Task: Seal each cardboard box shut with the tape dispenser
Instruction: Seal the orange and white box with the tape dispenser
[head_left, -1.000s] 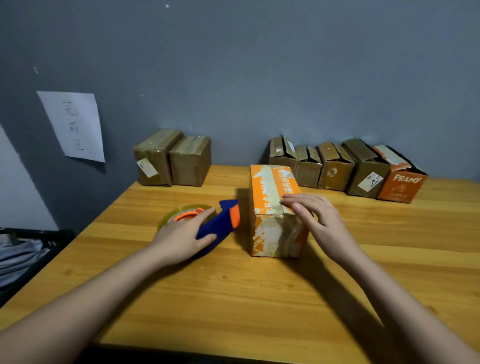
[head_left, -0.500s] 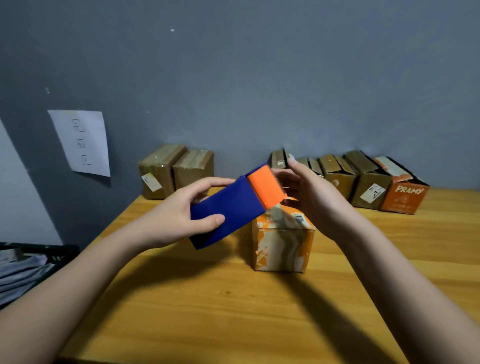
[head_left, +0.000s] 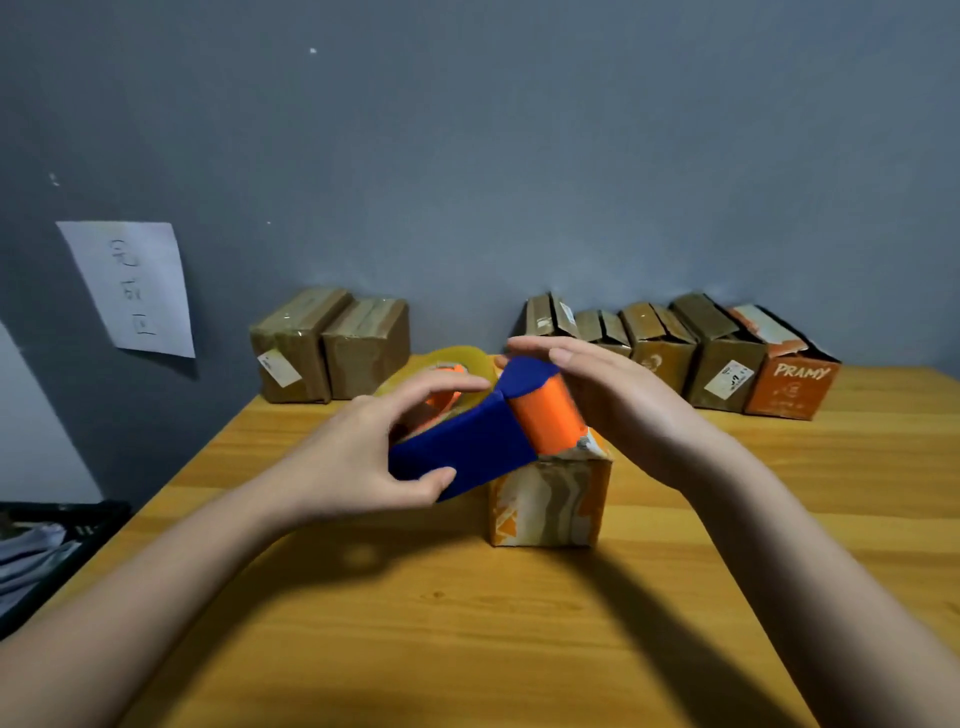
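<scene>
while the left hand (head_left: 358, 457) holds the tape dispenser (head_left: 467, 441) up over the orange-and-white box (head_left: 550, 499), this looks like the setup step: getting the tape end ready before laying it on the top seam. no tape is visibly on this box yet, though the top is mostly hidden behind the dispenser.

head view: the box stands on the counter (head_left: 467, 623) in front of the person, mid-width. the dispenser hangs above its near-left top edge, blue handle pointing down-left, orange head up-right, the clear tape roll (head_left: 457, 364) behind it. left thumb is under the blue handle and the fingers (head_left: 441, 387) are curled over the top, so it grips the handle. the right hand (head_left: 623, 405) arches over the orange head, fingers fairly straight and close together, tips touching or just above the blue top; can't tell if it pinches the tape end, that side is hidden.

five boxes (head_left: 670, 353) with flaps ajar line the back right by the wall; two taped-looking boxes (head_left: 332, 348) sit back left, well apart from them.

next move, my guess: lower the head onto the far edge of the box top, press the tape end down, pull toward the person along the seam. the box is light-looking, so the right hand probably needs to steady it.
</scene>
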